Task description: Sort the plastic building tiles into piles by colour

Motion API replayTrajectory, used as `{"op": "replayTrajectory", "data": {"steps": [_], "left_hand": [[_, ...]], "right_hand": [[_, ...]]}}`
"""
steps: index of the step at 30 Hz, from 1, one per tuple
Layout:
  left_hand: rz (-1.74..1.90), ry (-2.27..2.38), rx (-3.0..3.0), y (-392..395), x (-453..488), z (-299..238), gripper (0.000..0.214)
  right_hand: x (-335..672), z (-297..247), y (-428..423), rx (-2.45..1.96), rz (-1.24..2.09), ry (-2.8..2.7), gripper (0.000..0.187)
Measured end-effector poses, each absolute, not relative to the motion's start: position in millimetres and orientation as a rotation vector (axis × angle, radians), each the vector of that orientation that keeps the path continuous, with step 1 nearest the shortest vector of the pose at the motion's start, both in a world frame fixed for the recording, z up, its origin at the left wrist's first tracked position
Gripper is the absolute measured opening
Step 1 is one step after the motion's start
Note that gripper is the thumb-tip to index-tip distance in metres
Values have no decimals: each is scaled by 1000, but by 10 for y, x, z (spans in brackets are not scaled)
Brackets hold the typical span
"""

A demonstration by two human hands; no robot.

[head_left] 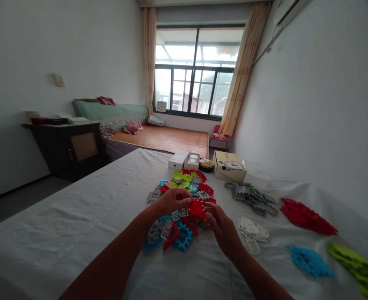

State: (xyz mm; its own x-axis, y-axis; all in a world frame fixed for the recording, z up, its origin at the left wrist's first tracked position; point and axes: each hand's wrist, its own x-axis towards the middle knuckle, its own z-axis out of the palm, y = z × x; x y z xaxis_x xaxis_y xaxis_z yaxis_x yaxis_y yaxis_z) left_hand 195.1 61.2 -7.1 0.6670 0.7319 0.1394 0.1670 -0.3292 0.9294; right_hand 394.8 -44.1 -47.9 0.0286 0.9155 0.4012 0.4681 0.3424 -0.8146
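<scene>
A red notched building tile (196,208) is between my two hands, above a mixed pile of plastic tiles. My left hand (171,201) has its thumb and forefinger closed at the tile's upper left corner. On the opposite side, the bent fingers of my right hand (219,225) grip the right edge. Beneath and around them lie blue tiles (184,236), grey tiles (154,195), lime-green tiles (181,176) and small white window-like pieces (176,215). My hands cover part of the pile.
To the right, sorted heaps hold grey tiles (252,199), red tiles (307,216), white lattice pieces (253,233), blue tiles (311,261) and lime-green tiles (355,266). White boxes (178,160), a round tin (206,165) and a yellow cartoon box (229,166) line the far edge of the sheet-covered surface (108,196).
</scene>
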Motion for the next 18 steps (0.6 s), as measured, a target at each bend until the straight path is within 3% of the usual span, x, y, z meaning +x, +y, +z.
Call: {"op": "replayTrajectory", "data": {"steps": [5, 9, 12, 18], "left_hand": [[680, 657, 1876, 545, 2095, -163, 37], [806, 756, 1997, 589, 2065, -144, 34], [862, 811, 2054, 623, 2038, -124, 30], [875, 801, 2112, 622, 2043, -111, 27]], "right_hand": [[4053, -483, -387, -1269, 590, -1561, 33], [4538, -464, -218, -1327, 502, -1454, 42], [5240, -445, -136, -1531, 176, -1254, 44], [6732, -578, -423, -2015, -418, -814, 31]]}}
